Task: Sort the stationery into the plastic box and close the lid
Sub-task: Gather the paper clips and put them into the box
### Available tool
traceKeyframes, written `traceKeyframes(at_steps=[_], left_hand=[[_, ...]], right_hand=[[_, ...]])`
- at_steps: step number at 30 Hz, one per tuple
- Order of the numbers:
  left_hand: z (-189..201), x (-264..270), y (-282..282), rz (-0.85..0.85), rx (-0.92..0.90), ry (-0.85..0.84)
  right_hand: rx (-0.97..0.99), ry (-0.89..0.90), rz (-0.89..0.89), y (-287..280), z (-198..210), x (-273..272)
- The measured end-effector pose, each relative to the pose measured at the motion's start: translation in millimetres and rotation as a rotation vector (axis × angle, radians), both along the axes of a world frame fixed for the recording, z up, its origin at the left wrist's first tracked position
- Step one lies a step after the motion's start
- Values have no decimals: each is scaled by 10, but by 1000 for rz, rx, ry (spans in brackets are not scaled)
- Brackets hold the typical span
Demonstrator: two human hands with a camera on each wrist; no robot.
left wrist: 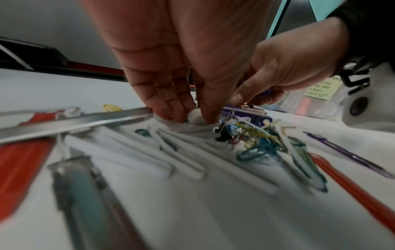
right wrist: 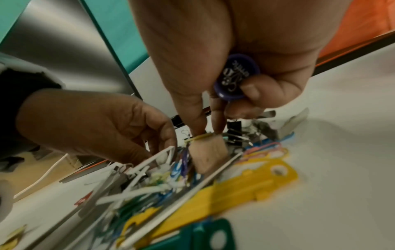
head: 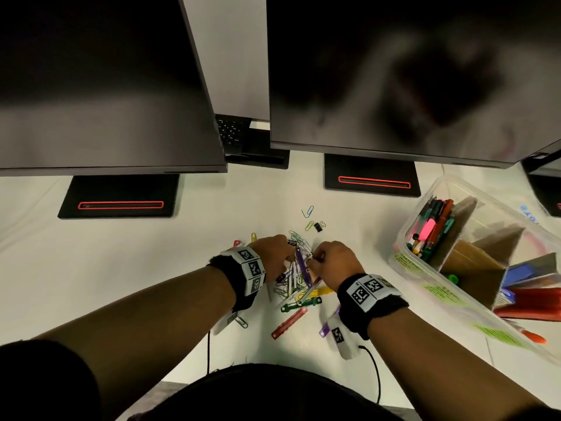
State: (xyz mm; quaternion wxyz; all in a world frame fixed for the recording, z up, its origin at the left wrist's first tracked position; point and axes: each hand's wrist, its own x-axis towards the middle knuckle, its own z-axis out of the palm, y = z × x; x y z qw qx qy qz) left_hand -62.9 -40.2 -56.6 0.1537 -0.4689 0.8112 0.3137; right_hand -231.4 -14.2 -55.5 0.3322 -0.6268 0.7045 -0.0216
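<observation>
Head view: white desk [head: 151,268] with two dark monitors at the far side, a clear plastic box [head: 455,287] of pens off to the right, lid not on it. Both hands dig into the heap of coloured paper clips and plastic fastener strips [head: 296,278] in the middle. Left wrist view: left hand [left wrist: 181,67] pinches a small white bit [left wrist: 195,116] at the heap. Right wrist view: right hand [right wrist: 245,59] has a round purple plastic piece [right wrist: 236,77] curled in its fingers, fingertips down on the clips; teal wall panels behind.
</observation>
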Motion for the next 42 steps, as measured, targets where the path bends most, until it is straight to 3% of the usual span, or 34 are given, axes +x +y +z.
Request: traceKeyframes(at_steps=[4,8,14,20,25,28,32,37,42], left_hand=[[40,27,68,-19,-61,12],[161,27,70,75,-99,96],[264,-94,-7,177,-59,256],[164,-336,0,76,0,125],[167,-428,50,-55,-64,70],[257,-497,42,-138,-41,77],[297,-569,64,-238,-31,116],[280,-554,97,-282,60,81],[234,-536,62,-152,-2,34]], right_hand=[[-35,66,99,-10,13,79],[-76,33,144,12,15,71],[-148,-173,-88,41,92,-171],[-245,-366,-258,200,315,-324],[-387,-469,-232,340,708,-499],[-547,-410,-268,388,956,-797],[-663,-212,-506,357,947,-1397],[-618,47,-571,452,821,-1748],[-496,11,-522,521,697,-1728]])
